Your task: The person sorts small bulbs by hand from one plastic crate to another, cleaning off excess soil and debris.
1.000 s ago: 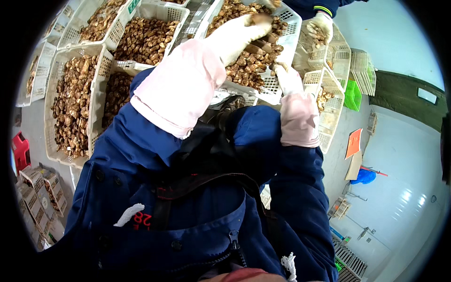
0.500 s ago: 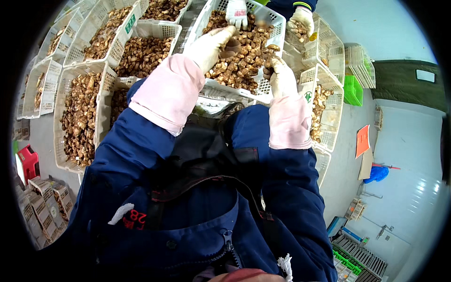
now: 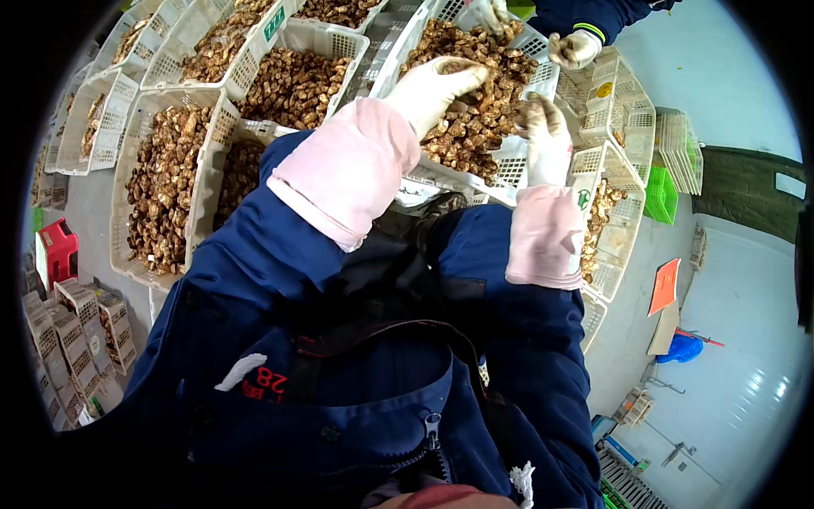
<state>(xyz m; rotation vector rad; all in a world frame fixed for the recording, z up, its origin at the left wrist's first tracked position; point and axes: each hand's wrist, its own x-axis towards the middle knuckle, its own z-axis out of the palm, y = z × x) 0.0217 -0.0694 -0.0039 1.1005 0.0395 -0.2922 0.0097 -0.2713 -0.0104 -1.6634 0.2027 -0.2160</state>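
A white perforated basket (image 3: 509,188) in front of me holds a heap of knobbly brown pieces (image 3: 462,140), perhaps mushrooms or tubers. My left hand (image 3: 428,95), in a pale glove with a pink cuff, reaches over the heap's left side. Its thumb and fingers are apart and curved, with no piece plainly between them. At the basket's right edge is my right hand (image 3: 547,144), gloved alike, its brown-stained fingers curled in; whatever they hold is hidden. Across the basket, a co-worker's gloved hand (image 3: 490,15) touches the far pieces, and the other gloved hand (image 3: 577,49) hangs beside the basket.
More filled white baskets (image 3: 165,187) stand on the left, and another basket (image 3: 623,229) with brown pieces is close on the right. Beyond are a green crate (image 3: 660,195), a red stool (image 3: 58,253), stacked baskets (image 3: 80,335) and an orange sheet (image 3: 665,287).
The whole view has shifted, so the baskets sit further right. My right hand's fingers have curled further in. The co-worker's outer hand held brown pieces before; none show in it now.
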